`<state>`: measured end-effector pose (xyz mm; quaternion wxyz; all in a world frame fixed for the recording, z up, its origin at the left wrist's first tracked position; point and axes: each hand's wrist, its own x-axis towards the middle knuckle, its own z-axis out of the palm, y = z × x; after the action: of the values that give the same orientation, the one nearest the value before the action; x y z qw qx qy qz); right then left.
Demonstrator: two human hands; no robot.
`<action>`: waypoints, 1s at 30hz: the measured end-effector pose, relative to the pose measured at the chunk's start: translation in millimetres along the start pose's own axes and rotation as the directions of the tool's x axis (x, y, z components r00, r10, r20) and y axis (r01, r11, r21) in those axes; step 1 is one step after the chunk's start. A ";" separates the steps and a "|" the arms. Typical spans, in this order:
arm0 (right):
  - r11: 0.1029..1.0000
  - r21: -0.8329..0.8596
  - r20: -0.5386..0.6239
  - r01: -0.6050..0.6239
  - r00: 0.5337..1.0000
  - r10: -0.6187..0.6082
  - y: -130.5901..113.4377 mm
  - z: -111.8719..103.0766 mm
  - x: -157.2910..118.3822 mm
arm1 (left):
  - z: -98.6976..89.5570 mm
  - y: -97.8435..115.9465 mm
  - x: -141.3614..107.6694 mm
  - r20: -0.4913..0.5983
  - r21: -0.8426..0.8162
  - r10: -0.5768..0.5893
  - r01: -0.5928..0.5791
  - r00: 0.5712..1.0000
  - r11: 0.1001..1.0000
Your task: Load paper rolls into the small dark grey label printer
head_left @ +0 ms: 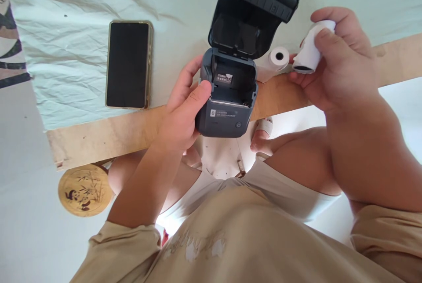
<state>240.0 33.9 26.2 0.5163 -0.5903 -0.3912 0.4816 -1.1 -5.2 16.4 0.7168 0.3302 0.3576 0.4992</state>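
My left hand (186, 107) grips the left side of a dark grey portable label printer (226, 118), thumb on its edge. The printer's black lid (245, 15) is swung up, and its paper bay shows no roll inside. To the right, my right hand (343, 54) is closed around a white paper roll (310, 48) with a dark core end facing down. A second white paper roll (279, 56) lies on the table between the printer and my right hand, its end toward me.
A smartphone (128, 64) in a clear case lies on the pale green cloth (72, 54) to the left. The table's wooden front edge (108, 140) runs below my hands. A round wooden stool (85, 190) with a panda drawing stands at the lower left.
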 end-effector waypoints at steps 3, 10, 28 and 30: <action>1.000 -0.010 0.002 0.004 1.000 -0.004 1.0 0.8 2.1 | 0.1 0.2 -0.4 0.008 -0.021 -0.007 0.007 1.000 1.000; 0.999 0.017 0.003 0.042 0.999 -0.042 0.0 1.7 -1.4 | 0.2 -0.2 -1.0 0.013 -0.023 -0.001 0.001 1.000 1.000; 0.995 0.098 -0.067 0.033 0.997 -0.026 -5.7 -0.4 3.3 | 0.9 -1.1 -0.9 -0.003 0.032 0.007 -0.006 1.000 0.999; 0.987 -0.005 -0.057 0.162 0.985 -0.162 -8.7 2.2 -4.8 | 1.9 -1.0 -0.8 -0.017 0.033 0.010 -0.009 1.000 0.999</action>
<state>237.1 31.2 35.5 0.5648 -0.5702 -0.4230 0.4206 0.8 -6.5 16.7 0.7058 0.3392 0.3706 0.4994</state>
